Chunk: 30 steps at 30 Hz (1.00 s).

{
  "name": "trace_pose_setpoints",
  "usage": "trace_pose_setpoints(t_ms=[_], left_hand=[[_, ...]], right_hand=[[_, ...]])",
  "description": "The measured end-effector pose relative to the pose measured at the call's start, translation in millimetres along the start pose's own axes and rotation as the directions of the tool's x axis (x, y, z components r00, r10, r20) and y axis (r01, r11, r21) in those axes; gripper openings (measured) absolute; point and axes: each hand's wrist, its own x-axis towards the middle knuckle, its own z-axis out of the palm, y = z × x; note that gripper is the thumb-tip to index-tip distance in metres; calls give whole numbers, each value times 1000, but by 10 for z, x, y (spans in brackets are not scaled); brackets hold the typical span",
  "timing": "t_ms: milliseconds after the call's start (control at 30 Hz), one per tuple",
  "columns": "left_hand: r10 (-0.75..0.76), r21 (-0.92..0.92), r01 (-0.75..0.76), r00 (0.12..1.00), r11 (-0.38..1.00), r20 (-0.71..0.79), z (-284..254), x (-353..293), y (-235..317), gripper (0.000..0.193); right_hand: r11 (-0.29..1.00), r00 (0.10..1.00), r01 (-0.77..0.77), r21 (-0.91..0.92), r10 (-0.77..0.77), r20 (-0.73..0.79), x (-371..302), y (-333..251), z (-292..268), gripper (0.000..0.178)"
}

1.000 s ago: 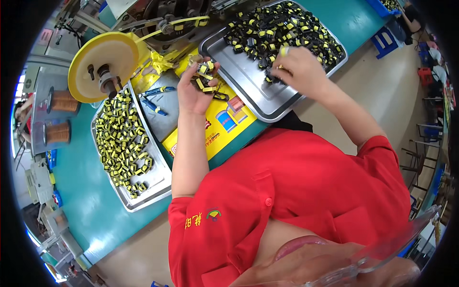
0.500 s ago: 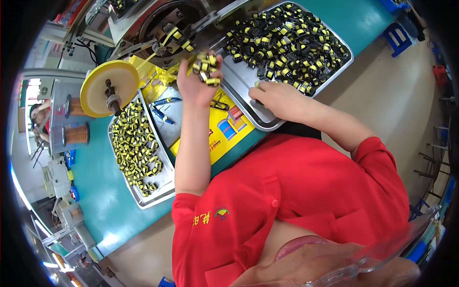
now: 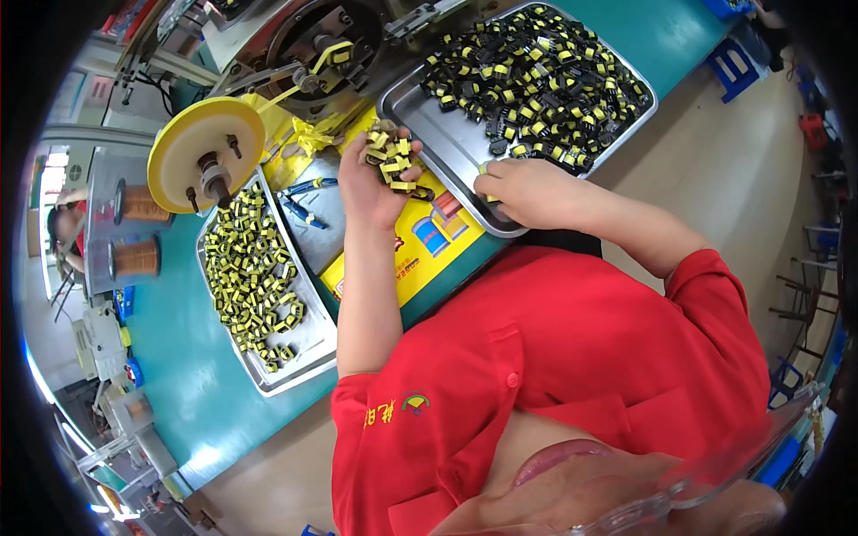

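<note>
My left hand (image 3: 374,204) is cupped palm up around a handful of small coils (image 3: 391,163), black bobbins wrapped in yellow tape. My right hand (image 3: 534,195) is bent over the near left part of the right metal tray (image 3: 444,143), its fingers pinched together. A coil (image 3: 485,167) with yellow tape peeks out at its fingertips, mostly hidden. Many black and yellow coils (image 3: 536,80) are heaped in that tray. Beyond my left hand, a single taped coil (image 3: 336,55) sits on the machine's spindle, with a yellow tape strip running to it.
A big yellow tape roll (image 3: 168,161) hangs above the left metal tray (image 3: 308,344), which holds yellow-taped coils (image 3: 255,277). Blue-handled pliers (image 3: 302,213) lie between the trays, beside a yellow printed sheet (image 3: 407,286). The dark machine (image 3: 277,40) stands behind. Another person (image 3: 70,232) is far left.
My left hand has drawn back slightly from the machine, still cupping coils. My right hand has shifted a little rightward. The yellow tape roll has turned, and the spindle area looks different.
</note>
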Motion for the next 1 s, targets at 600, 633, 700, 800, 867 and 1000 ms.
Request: trace_pose_setpoints(t_ms=[600,633,700,800,867,1000], left_hand=[[44,-243,-30,998,969,52,-233,2,-22,25],[44,-233,-32,998,972,47,-226,10,-26,25],[35,-228,-28,999,973,28,-218,23,-37,22],[43,-228,-31,998,973,48,-245,50,-59,22],[41,-225,-26,997,974,64,-267,76,-64,23],[51,-196,-40,997,980,50,-247,50,-42,26]], right_hand=[[976,638,21,217,154,-755,1472,-97,-214,30],[964,617,5,267,207,-759,1534,-68,-199,30],[957,597,9,289,227,-770,1613,-48,-150,30],[943,543,27,330,263,-797,1677,-14,-114,32],[946,553,65,319,232,-800,1661,-20,-141,33],[982,753,31,188,101,-650,1281,-40,-328,39]])
